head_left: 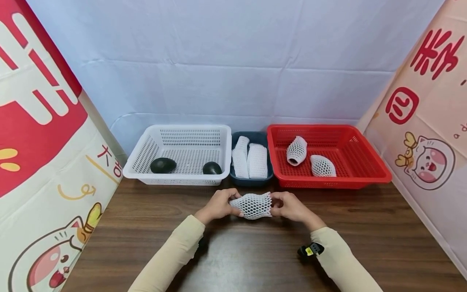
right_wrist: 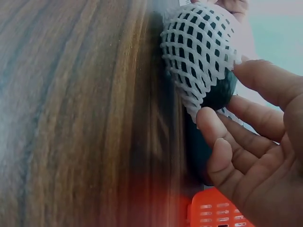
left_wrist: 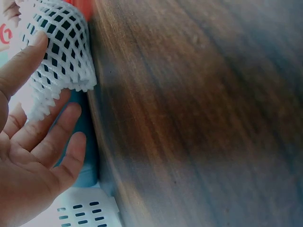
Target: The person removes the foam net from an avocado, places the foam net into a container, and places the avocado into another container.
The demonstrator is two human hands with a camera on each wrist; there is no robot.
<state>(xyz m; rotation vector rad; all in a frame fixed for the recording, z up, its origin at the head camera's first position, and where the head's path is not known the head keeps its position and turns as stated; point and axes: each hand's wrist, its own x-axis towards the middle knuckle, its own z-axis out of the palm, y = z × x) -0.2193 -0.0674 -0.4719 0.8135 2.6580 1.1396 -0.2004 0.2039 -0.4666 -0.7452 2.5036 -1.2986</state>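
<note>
A white foam fruit net (head_left: 253,206) is stretched over a dark green avocado (right_wrist: 221,92), held low over the table in front of the bins. At the net's left end my left hand (head_left: 221,203) grips, thumb across the mesh in the left wrist view and fingers beneath. My right hand (head_left: 290,207) pinches the net's right edge, with thumb and fingers spread about the opening. The avocado's rounded end shows bare there in the right wrist view; mesh covers the rest.
At the back left, a white basket (head_left: 189,177) holds two avocados (head_left: 163,165). The dark blue bin (head_left: 251,182) in the middle contains flat foam nets (head_left: 257,161). A red basket (head_left: 330,183) on the right holds two netted fruits (head_left: 297,151). All stand on the brown wooden table (head_left: 251,259).
</note>
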